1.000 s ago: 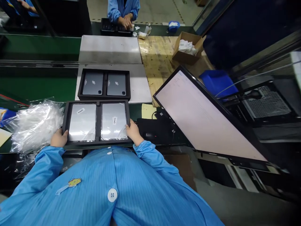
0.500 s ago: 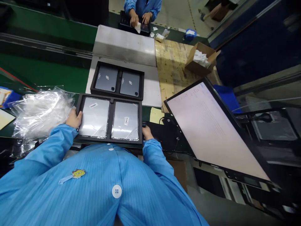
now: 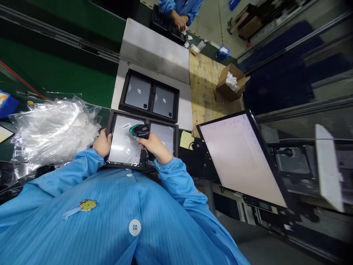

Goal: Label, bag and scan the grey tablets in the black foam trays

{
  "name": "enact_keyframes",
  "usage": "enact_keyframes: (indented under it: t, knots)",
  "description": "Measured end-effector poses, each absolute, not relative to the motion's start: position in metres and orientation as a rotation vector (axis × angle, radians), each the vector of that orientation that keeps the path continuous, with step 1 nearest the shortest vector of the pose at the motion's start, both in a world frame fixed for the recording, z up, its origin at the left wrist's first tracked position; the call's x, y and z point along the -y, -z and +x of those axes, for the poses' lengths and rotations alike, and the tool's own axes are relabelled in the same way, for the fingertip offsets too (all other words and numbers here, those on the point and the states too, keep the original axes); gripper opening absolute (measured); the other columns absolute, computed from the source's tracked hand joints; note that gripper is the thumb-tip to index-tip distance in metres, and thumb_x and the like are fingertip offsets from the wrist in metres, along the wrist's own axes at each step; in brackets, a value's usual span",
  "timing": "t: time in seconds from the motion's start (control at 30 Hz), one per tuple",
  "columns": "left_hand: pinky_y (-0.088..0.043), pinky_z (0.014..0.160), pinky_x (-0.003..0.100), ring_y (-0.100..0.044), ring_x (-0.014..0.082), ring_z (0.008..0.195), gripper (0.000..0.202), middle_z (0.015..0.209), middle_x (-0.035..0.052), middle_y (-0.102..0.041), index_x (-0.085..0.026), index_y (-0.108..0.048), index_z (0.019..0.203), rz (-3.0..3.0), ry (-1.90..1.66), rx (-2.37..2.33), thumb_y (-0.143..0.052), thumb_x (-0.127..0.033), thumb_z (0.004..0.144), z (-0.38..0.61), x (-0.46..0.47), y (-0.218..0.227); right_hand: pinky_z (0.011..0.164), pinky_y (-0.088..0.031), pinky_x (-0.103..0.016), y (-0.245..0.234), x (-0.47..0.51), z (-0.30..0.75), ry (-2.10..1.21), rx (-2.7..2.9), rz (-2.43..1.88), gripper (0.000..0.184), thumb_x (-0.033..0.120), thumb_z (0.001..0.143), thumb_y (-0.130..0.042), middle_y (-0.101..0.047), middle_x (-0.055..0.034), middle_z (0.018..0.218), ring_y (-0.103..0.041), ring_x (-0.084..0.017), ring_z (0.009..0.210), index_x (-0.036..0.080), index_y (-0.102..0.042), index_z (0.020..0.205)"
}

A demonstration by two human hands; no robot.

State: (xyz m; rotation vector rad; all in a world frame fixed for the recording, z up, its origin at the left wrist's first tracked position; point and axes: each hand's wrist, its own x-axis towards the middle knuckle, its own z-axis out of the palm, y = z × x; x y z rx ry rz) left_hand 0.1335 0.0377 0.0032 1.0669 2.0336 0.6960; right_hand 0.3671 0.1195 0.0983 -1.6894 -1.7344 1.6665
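My right hand (image 3: 158,148) is closed around a black barcode scanner (image 3: 141,130) with a green trim. The scanner's head is over the near tray, just right of a white barcode label (image 3: 126,126). That label lies on the left tablet (image 3: 124,145), which is wrapped in clear film. Partly covered by my hand and the scanner is the right tablet (image 3: 165,133) in the same black tray (image 3: 177,141). My left hand (image 3: 102,142) grips the tray's left edge, thumb on the rim. Behind it, a second black tray (image 3: 151,98) holds two grey tablets, camera side up.
Clear plastic bags (image 3: 57,132) are heaped at left. A tilted monitor (image 3: 242,158) stands at right, beside a yellow paper (image 3: 186,140). Farther back are a cardboard box (image 3: 230,82) with white wads and a co-worker's hands (image 3: 180,22) over a black tray.
My right hand has come up from the near tray's right side, now with the scanner over the left tablet. My left hand still holds the tray edge. The view has shifted.
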Motion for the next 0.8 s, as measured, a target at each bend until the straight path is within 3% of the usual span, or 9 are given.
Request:
enact_keyframes:
  t: [0.13, 0.3, 0.53, 0.67, 0.73, 0.8]
  knots:
    - [-0.049, 0.113, 0.05, -0.064, 0.0389, 0.128, 0.07, 0.141, 0.0248, -0.062, -0.009, -0.045, 0.151, 1.126, -0.692, -1.969, -0.053, -0.051, 0.095, 0.135, -0.037, -0.013, 0.06, -0.052, -0.027, -0.074, -0.129, 0.339, -1.545, 1.832, -1.812, 0.015, 0.018, 0.083, -0.072, -0.067, 0.0015, 0.062, -0.061, -0.014, 0.052, 0.018, -0.063, 0.072]
    - [-0.045, 0.119, 0.049, -0.058, 0.0365, 0.136, 0.065, 0.148, 0.0243, -0.057, -0.01, -0.049, 0.148, 1.155, -0.754, -1.934, -0.053, -0.047, 0.095, 0.136, -0.036, -0.009, 0.066, -0.055, -0.029, -0.069, -0.127, 0.34, -1.465, 1.897, -1.88, 0.011, 0.022, 0.083, -0.07, -0.067, -0.0002, 0.062, -0.064, -0.018, 0.058, 0.018, -0.065, 0.073]
    - [-0.042, 0.123, 0.05, -0.055, 0.0363, 0.141, 0.067, 0.151, 0.0264, -0.053, -0.005, -0.044, 0.151, 1.127, -0.767, -1.922, -0.05, -0.041, 0.095, 0.133, -0.038, -0.002, 0.06, -0.053, -0.028, -0.081, -0.12, 0.376, -1.396, 1.642, -1.893, 0.016, 0.032, 0.078, -0.076, -0.066, -0.0002, 0.058, -0.066, -0.019, 0.057, 0.018, -0.068, 0.079]
    - [-0.044, 0.12, 0.052, -0.057, 0.0371, 0.137, 0.063, 0.147, 0.0253, -0.056, -0.007, -0.044, 0.151, 1.126, -0.746, -1.953, -0.044, -0.039, 0.097, 0.129, -0.038, -0.001, 0.063, -0.055, -0.029, -0.09, -0.118, 0.476, -0.849, 1.229, -2.083, 0.025, 0.035, 0.08, -0.071, -0.072, -0.0046, 0.07, -0.072, -0.021, 0.065, 0.015, -0.071, 0.095]
    - [-0.046, 0.117, 0.055, -0.06, 0.0389, 0.133, 0.06, 0.143, 0.0249, -0.058, -0.008, -0.046, 0.148, 1.116, -0.743, -1.986, -0.044, -0.04, 0.097, 0.129, -0.04, -0.001, 0.068, -0.057, -0.031, -0.089, -0.109, 0.529, -0.551, 1.151, -2.305, 0.027, 0.028, 0.08, -0.068, -0.075, -0.0092, 0.078, -0.074, -0.023, 0.073, 0.012, -0.072, 0.101]
    - [-0.048, 0.115, 0.055, -0.061, 0.0388, 0.129, 0.058, 0.139, 0.0245, -0.06, -0.008, -0.048, 0.145, 1.108, -0.753, -2.019, -0.044, -0.039, 0.096, 0.127, -0.042, -0.001, 0.073, -0.057, -0.033, -0.082, -0.096, 0.568, -0.46, 1.201, -2.574, 0.026, 0.021, 0.078, -0.067, -0.076, -0.0149, 0.082, -0.075, -0.027, 0.079, 0.009, -0.074, 0.099]
